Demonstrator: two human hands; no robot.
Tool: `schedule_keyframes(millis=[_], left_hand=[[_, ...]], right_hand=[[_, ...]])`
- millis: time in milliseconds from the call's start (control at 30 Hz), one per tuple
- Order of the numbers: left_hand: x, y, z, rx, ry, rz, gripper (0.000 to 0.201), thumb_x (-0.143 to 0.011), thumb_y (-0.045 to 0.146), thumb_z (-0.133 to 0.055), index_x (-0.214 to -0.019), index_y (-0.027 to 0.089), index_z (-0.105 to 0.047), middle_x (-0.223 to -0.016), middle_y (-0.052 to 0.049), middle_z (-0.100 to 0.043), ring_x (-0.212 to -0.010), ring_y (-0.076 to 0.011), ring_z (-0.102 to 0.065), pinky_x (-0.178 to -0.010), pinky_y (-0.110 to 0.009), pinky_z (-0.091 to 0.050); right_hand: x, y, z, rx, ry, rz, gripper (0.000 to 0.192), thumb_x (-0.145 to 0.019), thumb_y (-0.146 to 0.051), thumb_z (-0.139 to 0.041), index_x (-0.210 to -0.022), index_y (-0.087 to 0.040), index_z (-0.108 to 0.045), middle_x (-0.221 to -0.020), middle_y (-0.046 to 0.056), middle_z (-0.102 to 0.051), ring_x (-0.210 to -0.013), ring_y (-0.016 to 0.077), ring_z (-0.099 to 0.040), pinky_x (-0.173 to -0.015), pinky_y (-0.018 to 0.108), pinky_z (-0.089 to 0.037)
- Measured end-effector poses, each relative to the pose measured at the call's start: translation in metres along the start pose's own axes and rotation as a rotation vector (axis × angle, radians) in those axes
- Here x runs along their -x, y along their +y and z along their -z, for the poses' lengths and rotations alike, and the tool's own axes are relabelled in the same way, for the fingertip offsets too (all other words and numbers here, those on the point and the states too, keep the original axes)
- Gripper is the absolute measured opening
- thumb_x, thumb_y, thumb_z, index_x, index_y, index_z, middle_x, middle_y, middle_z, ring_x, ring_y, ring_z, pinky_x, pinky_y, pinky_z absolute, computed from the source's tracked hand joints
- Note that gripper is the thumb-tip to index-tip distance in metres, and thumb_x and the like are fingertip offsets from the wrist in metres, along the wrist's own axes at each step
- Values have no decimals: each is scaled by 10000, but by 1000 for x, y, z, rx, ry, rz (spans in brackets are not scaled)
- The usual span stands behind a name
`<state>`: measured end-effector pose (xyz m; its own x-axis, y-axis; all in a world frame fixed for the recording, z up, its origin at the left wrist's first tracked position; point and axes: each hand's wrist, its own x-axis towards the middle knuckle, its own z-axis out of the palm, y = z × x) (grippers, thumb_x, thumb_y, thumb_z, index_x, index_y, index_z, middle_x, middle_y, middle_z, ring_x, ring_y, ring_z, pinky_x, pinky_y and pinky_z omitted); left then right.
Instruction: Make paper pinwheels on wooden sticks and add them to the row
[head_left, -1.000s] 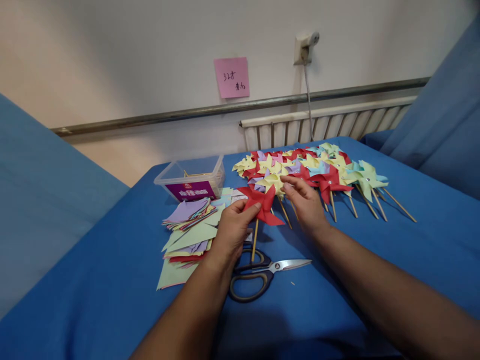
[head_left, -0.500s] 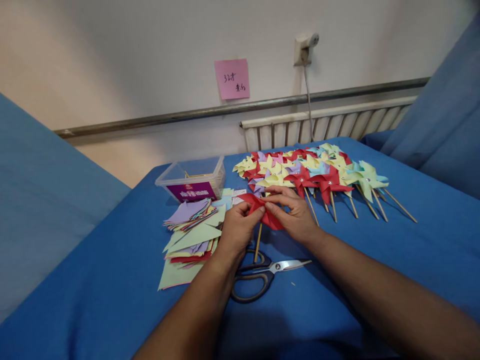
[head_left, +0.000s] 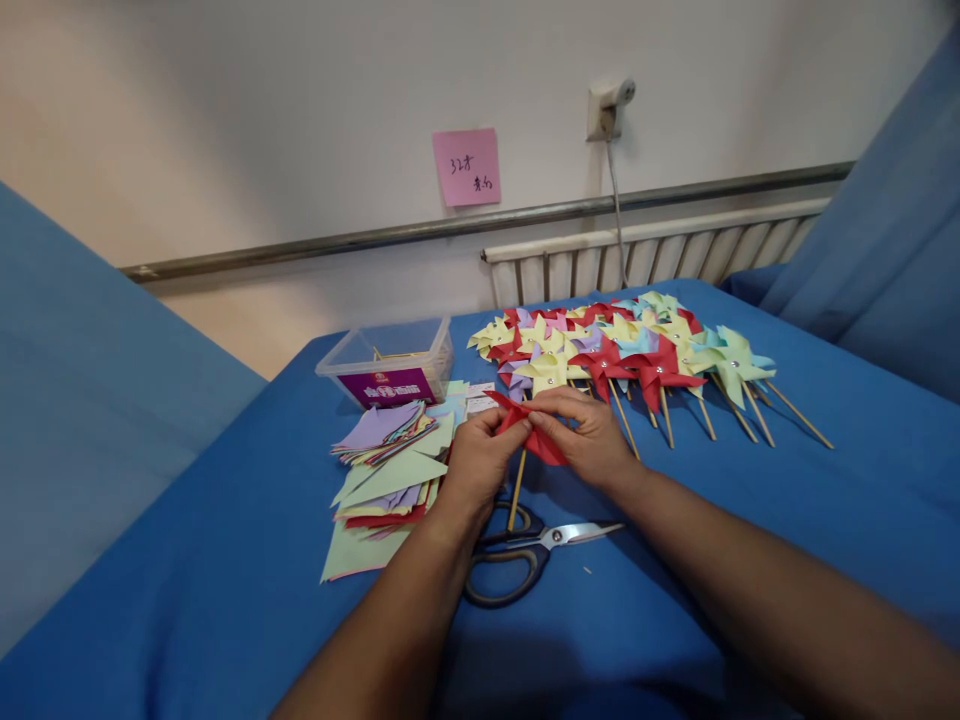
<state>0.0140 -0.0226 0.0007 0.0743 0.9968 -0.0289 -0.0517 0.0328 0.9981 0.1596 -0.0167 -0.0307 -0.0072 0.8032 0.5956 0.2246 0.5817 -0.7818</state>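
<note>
Between my two hands is a red paper pinwheel (head_left: 543, 446), its blades folded and partly covered by my fingers. A thin wooden stick (head_left: 517, 490) slants down from under it toward the scissors. My left hand (head_left: 480, 452) is closed on the pinwheel's left side, thumb pressed near its middle. On the right side, my right hand (head_left: 589, 435) pinches the same red paper with thumb and fingers. Below the hands lie scissors (head_left: 556, 537) with dark handles, blades pointing right. The pinwheel's centre is hidden by my thumbs.
Stacked coloured paper sheets (head_left: 390, 480) lie at the left, before a clear plastic box (head_left: 442, 365) holding sticks. Many finished pinwheels (head_left: 660, 370) lie at the back right, sticks toward me. A radiator (head_left: 660, 255) and a metal pipe (head_left: 360, 237) run along the wall.
The view has shifted slightly. Both hands stay on the red pinwheel, and the right fingers have curled in a little closer over the paper.
</note>
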Motion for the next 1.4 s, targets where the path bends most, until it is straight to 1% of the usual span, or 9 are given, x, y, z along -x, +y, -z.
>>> schedule_keyframes(millis=[133, 267, 400, 467, 733, 933, 1167, 1300, 1400], left_hand=[[1, 1, -1, 86, -5, 98, 237, -630, 335, -813, -739, 157, -700, -649, 0, -650, -561, -106, -536, -564, -221, -405], [-3, 1, 1, 266, -17, 146, 259, -589, 278, -827, -761, 130, -703, -695, -32, -687, -605, -119, -592, -607, -223, -448], [-6, -1, 4, 328, 27, 152, 210, -599, 233, -811, -727, 125, -684, -652, -12, -669, -569, -98, -573, -574, -202, -437], [-6, -2, 4, 347, 22, 166, 194, -608, 220, -804, -722, 129, -677, -635, -3, -660, -549, -93, -562, -529, -192, -411], [-3, 2, 0, 446, 42, 174, 220, -583, 138, -811, -775, 97, -712, -696, -39, -709, -621, -109, -624, -633, -201, -488], [-3, 2, 1, 486, 44, 181, 181, -593, 107, -799, -746, 104, -701, -670, -26, -700, -571, -95, -609, -559, -185, -470], [-5, -2, 3, 513, 55, 192, 151, -622, 84, -778, -748, 91, -694, -691, -41, -706, -592, -101, -628, -590, -183, -507], [-8, -3, 5, 550, 70, 238, 139, -662, 61, -743, -786, 89, -686, -710, -50, -714, -586, -116, -641, -575, -202, -523], [-9, -3, 6, 577, 78, 251, 152, -692, 42, -719, -828, 96, -681, -737, -52, -719, -598, -125, -655, -556, -202, -523]], right_hand=[[0, -4, 1, -6, 33, -12, 161, -878, -294, -637, -1000, -265, -737, -984, 61, -713, -950, 210, -653, -883, 378, -510], [0, -9, 6, 79, 114, 9, 383, -851, -355, -671, -1214, -246, -615, -1196, 92, -639, -1107, 232, -603, -980, 418, -475], [4, -9, 4, 240, -44, 142, 630, -770, -437, -747, -1317, -227, -515, -1318, 126, -564, -1260, 281, -506, -1070, 480, -407], [6, -8, 1, 312, -109, 165, 681, -760, -443, -753, -1347, -228, -480, -1346, 134, -540, -1280, 297, -484, -1072, 504, -401], [4, -1, 0, 355, -24, 190, 496, -868, -334, -646, -1330, -266, -478, -1318, 112, -558, -1259, 272, -507, -1055, 501, -419], [5, -7, -2, 359, -66, 216, 638, -798, -380, -722, -1363, -261, -451, -1365, 118, -521, -1299, 292, -469, -1071, 511, -403], [2, -4, -1, 413, 7, 220, 557, -831, -331, -689, -1339, -251, -476, -1340, 128, -528, -1275, 297, -491, -1051, 523, -411], [2, -6, 0, 353, 32, 228, 465, -797, -322, -723, -1213, -231, -536, -1331, 136, -519, -1273, 298, -487, -1043, 510, -416], [3, -8, -1, 342, -3, 242, 288, -789, -272, -721, -1044, -231, -592, -1299, 125, -535, -1246, 292, -503, -1012, 503, -428]])
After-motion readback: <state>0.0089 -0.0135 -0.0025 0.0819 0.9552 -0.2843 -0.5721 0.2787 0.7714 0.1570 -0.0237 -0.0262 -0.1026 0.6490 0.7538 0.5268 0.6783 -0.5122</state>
